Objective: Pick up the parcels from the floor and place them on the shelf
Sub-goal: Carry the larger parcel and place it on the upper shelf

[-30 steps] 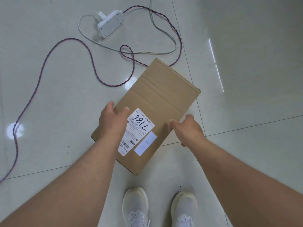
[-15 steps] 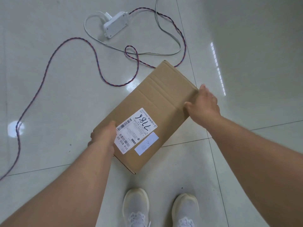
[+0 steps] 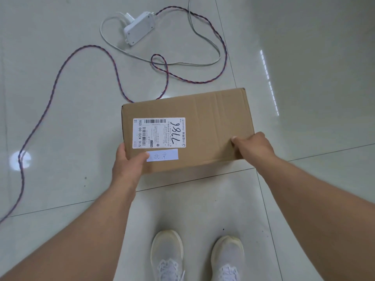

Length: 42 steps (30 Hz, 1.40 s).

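Now, head view: one cardboard parcel [image 3: 203, 126] is seen just ahead of two white shoes [image 3: 167, 254], over a tiled floor [image 3: 304, 57].
Parcel position: whether it rests on the tiles or is slightly raised cannot be told.
Long axis: laid left to right across the body, with the shipping label [image 3: 158, 132] toward the left end.
Left hand [image 3: 129, 163]: closed on the near-left corner, thumb pressed on top beside a small white slip [image 3: 163, 155].
Right hand [image 3: 253, 146]: wrapped over the near-right edge, thumb on the top face.
Key relation: the parcel is bracketed between both hands, each about equally near, so a level two-handed lift seems called for.
Hazard: a twisted cable [image 3: 113, 63] and white power strip [image 3: 139, 28] lie beyond the far edge.
Shelf: not in view.
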Tool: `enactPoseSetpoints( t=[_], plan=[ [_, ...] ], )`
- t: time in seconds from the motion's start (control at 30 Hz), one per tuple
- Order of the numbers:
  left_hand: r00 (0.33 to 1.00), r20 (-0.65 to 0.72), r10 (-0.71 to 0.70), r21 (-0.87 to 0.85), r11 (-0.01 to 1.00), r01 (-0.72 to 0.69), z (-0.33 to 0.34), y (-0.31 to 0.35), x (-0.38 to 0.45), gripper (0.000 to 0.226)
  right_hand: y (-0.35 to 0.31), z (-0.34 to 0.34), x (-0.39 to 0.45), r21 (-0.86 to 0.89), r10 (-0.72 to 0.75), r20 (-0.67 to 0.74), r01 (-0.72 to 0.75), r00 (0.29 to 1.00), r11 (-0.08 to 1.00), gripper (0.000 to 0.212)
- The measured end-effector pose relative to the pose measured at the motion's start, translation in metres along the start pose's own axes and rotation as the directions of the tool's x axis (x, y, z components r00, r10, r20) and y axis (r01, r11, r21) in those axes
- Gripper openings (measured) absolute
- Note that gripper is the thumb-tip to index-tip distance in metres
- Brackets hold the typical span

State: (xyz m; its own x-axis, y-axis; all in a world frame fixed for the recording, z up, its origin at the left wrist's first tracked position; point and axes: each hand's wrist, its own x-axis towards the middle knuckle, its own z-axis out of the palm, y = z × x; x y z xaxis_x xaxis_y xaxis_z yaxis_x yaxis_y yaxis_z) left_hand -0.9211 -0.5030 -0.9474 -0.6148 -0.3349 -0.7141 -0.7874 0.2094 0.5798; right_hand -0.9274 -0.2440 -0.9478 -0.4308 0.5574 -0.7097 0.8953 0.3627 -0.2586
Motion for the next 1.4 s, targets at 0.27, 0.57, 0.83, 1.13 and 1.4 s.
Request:
enactPoseSetpoints(
  t=[0.27, 0.57, 0.83, 1.13, 1.4],
  plan=[
    [0.969, 0.228, 0.093, 0.041, 0.994, -0.105, -0.036, 0.029, -0.016, 0.08, 0.015, -0.048, -0.033, 0.313, -0.215, 0.152, 0.159, 0.965, 0.936, 0.065],
    [0.917, 0.252, 0.309, 0.076, 0.938, -0.337, -0.061, 0.107, -0.075, 0.085, -0.011, -0.134, -0.088, 0.321, -0.372, 0.009, 0.35, 0.928, 0.88, 0.076],
    [0.858, 0.22, 0.464, 0.016, 0.878, -0.479, -0.081, 0.199, -0.155, 0.075, -0.036, -0.233, -0.151, 0.484, -0.419, -0.15, 0.436, 0.896, 0.759, 0.061],
    [0.75, 0.275, 0.601, -0.109, 0.795, -0.597, -0.116, 0.304, -0.268, 0.075, -0.042, -0.341, -0.25, 0.625, -0.418, -0.321, 0.521, 0.85, 0.58, 0.069],
    [0.588, 0.339, 0.734, -0.155, 0.66, -0.735, -0.147, 0.358, -0.372, 0.072, -0.017, -0.418, -0.366, 0.584, -0.401, -0.508, 0.647, 0.762, 0.49, 0.067]
  ],
)
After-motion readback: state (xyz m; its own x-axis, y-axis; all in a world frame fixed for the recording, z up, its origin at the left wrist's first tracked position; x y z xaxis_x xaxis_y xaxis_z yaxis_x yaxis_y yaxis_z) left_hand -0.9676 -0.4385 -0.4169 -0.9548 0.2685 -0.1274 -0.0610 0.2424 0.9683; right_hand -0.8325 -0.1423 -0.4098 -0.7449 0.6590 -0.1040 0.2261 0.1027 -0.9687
